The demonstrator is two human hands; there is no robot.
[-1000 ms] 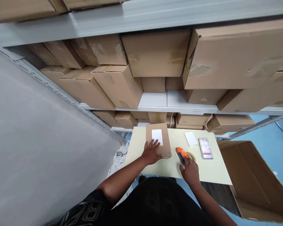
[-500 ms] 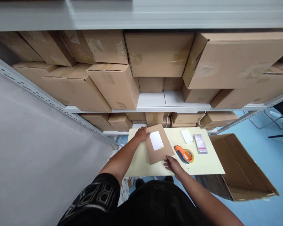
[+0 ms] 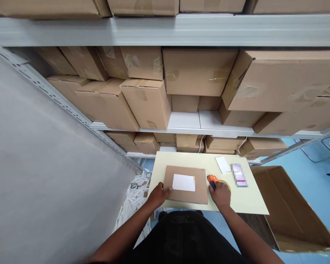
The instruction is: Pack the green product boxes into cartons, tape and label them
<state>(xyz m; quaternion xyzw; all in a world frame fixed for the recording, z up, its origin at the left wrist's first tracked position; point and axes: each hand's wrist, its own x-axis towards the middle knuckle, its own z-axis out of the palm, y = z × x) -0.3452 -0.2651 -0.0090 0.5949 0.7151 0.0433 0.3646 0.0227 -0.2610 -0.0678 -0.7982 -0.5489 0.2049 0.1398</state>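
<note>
A flat brown cardboard box (image 3: pixel 186 198) lies on the pale yellow table (image 3: pixel 244 201), with a white label (image 3: pixel 183 182) on its top face. My left hand (image 3: pixel 158 194) grips the near left corner of the box, thumb on top. To the right of the box, my right hand (image 3: pixel 220 194) is closed over an orange and blue tape dispenser (image 3: pixel 213 179). The dispenser rests on the table, and part of its yellow-rimmed tape roll shows behind my fingers.
White cards (image 3: pixel 222 165) and a blurred purple packet (image 3: pixel 238 175) lie at the table's back right. A large open carton (image 3: pixel 288 205) stands on the floor at right. Shelves of cardboard boxes (image 3: pixel 199 71) rise behind. Paper scraps (image 3: pixel 132 200) litter the floor at left.
The flat box has turned to lie lengthwise across the table. My left hand has moved to its near left corner. My right hand has left the box and closed on the tape dispenser.
</note>
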